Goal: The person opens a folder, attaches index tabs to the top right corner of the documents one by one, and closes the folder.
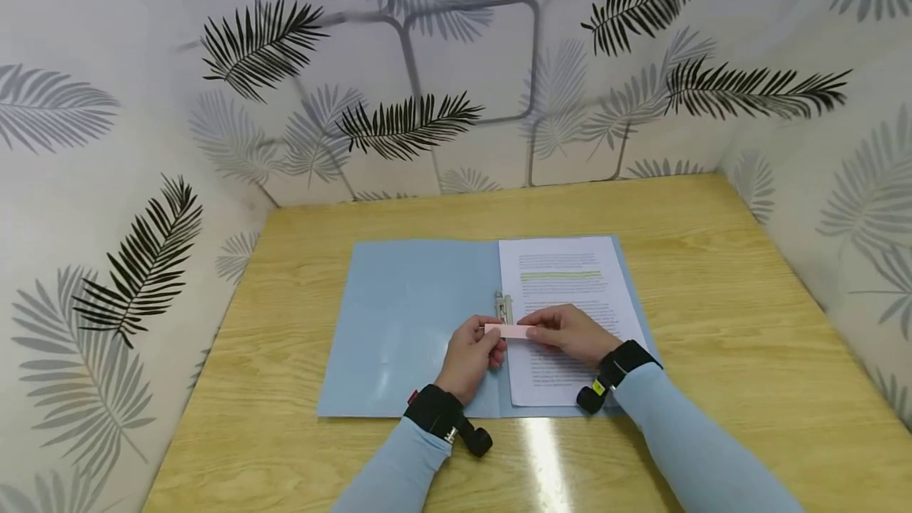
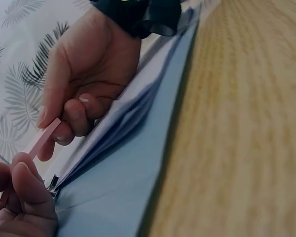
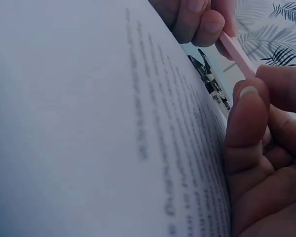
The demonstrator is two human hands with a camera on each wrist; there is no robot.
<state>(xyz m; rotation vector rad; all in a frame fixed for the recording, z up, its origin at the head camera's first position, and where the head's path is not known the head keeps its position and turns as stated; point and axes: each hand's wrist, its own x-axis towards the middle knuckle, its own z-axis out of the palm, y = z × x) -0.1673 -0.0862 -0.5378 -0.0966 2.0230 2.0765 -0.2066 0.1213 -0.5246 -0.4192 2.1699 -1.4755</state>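
Observation:
Between both hands, a narrow pink strip of sticky notes (image 1: 509,331) is held level above the printed sheets (image 1: 570,252). My left hand (image 1: 470,359) pinches its left end between thumb and fingers. The right hand (image 1: 573,335) pinches the other end the same way. In the right wrist view the strip (image 3: 239,55) looks thick, like a small pad. Under the hands lies an open light blue folder (image 1: 406,299), its metal clip (image 1: 503,305) at the spine beside the sheets. Green highlighting (image 1: 560,276) marks lines near the top of the page.
The folder rests on a wood-grain table (image 1: 712,299). Leaf-patterned walls (image 1: 470,165) stand behind it and on both sides. Each wrist wears a black strap with a small camera, the left one (image 1: 476,438) hanging near the folder's front edge.

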